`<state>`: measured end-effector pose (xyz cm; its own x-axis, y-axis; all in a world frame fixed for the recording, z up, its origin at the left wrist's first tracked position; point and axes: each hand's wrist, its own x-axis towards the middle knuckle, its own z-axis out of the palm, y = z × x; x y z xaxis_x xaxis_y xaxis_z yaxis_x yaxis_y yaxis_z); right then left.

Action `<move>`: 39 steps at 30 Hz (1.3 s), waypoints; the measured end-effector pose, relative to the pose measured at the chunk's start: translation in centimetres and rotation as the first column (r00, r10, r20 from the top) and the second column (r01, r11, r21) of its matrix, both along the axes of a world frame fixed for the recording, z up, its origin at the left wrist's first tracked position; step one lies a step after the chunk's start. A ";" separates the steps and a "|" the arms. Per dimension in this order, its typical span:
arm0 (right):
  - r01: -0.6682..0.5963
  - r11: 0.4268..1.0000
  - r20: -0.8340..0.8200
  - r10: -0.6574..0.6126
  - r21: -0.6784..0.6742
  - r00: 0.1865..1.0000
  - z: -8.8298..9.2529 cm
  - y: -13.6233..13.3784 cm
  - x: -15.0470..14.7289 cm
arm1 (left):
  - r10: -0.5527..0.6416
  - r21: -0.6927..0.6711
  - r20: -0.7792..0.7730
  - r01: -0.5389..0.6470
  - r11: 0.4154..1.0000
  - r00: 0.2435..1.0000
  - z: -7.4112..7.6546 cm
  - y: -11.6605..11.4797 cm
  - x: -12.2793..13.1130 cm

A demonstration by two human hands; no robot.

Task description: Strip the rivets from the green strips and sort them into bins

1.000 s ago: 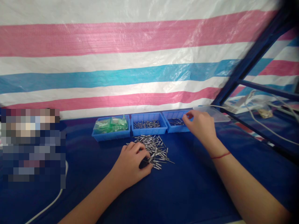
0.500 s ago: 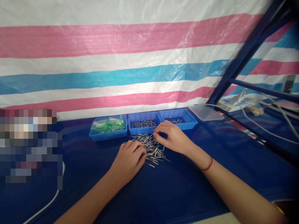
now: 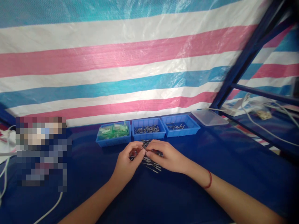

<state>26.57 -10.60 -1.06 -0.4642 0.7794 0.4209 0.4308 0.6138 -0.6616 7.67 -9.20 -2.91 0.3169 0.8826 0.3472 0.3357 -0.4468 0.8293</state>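
A pile of thin metal pins that look like blind rivets (image 3: 153, 165) lies on the blue table, partly covered by my hands. Over the pile, my left hand (image 3: 129, 158) curls with thumb and fingertips pinched together. My right hand (image 3: 167, 154) comes in from the other side, also in a pinch, its fingertips meeting those of the left. Whatever sits between the fingertips is too small to make out. Just behind the hands, a blue bin (image 3: 149, 133) holds many similar pins, and the right-hand blue bin (image 3: 184, 132) contains fewer of them.
On the left, another blue bin (image 3: 113, 141) holds green plastic packets (image 3: 114, 130). A clear plastic lid (image 3: 210, 117) lies at the back right beside a dark blue metal frame (image 3: 243, 62). White cable (image 3: 50, 210) runs along the left; a striped sheet (image 3: 116, 71) hangs behind.
My left hand has turned and closed into a pinch. My right hand has come nearer and lower, so both sets of fingertips now meet over the pile. The view has tilted slightly up.
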 end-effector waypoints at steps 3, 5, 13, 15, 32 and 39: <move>-0.019 0.999 -0.033 0.018 -0.048 0.999 0.1 -0.1 -0.2 | -0.007 -0.049 0.076 0.011 0.999 0.997 -0.5 0.1 0.0; -0.025 0.997 -0.051 0.022 -0.074 0.998 0.2 -0.2 -0.2 | -0.007 -0.069 0.091 0.013 0.998 0.996 -0.8 0.2 0.0; -0.049 0.992 -0.075 0.041 -0.119 0.996 0.2 -0.6 -0.4 | -0.001 -0.104 0.114 0.013 0.995 0.993 -0.6 -0.2 0.1; -0.048 0.990 -0.076 0.038 -0.132 0.996 0.2 -0.7 -0.5 | -0.004 -0.106 0.105 0.015 0.994 0.994 -0.5 -0.3 0.1; 0.142 0.988 -0.113 -0.148 -0.060 0.983 -0.6 0.2 0.3 | -0.008 -0.032 -0.013 0.008 0.999 1.000 0.1 0.7 -0.1; 0.203 0.968 -0.092 -0.191 0.150 0.977 0.7 0.0 0.6 | -0.033 0.106 -0.183 0.053 0.993 0.982 0.6 0.9 -0.4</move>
<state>27.16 -10.58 -0.34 -0.2702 0.7733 0.5736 0.5056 0.6209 -0.5990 7.31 -8.34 -2.29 0.4201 0.8263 0.3751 0.4543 -0.5493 0.7013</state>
